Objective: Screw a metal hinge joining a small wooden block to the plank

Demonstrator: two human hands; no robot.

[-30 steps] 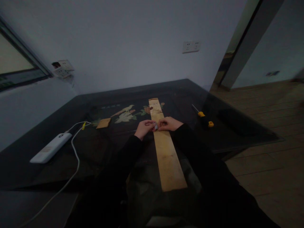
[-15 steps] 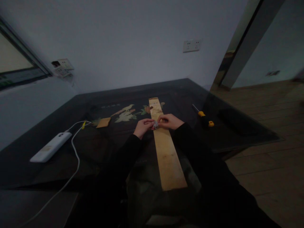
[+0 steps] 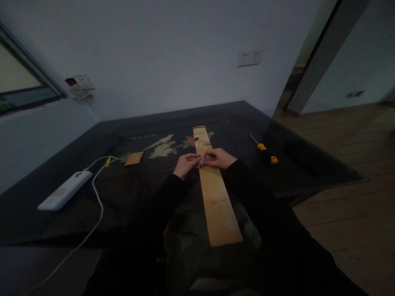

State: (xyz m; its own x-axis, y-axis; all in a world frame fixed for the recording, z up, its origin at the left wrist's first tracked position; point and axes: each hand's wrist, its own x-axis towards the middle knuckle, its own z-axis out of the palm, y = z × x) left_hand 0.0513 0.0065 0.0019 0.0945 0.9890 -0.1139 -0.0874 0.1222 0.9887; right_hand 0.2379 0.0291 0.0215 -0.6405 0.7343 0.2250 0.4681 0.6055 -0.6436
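Left fingers (image 3: 191, 158) pinch shiny bit (image 3: 201, 162) over flat wood plank (image 3: 219, 205); right fingers (image 3: 211, 154) curled against it, grip unclear. Screwdriver (image 3: 266, 153) right; block (image 3: 133, 158), white power bank (image 3: 66, 191), cable (image 3: 99, 203) left.

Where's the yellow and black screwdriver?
In the head view, the yellow and black screwdriver lies on the dark table, right of the long wooden board and right hand.

I'm working in what is looking like a home: a flower-patterned table (image 3: 228, 119) is standing at twelve o'clock, wall sockets (image 3: 249, 58) showing at one, plank flooring (image 3: 345, 201) stretching at three.
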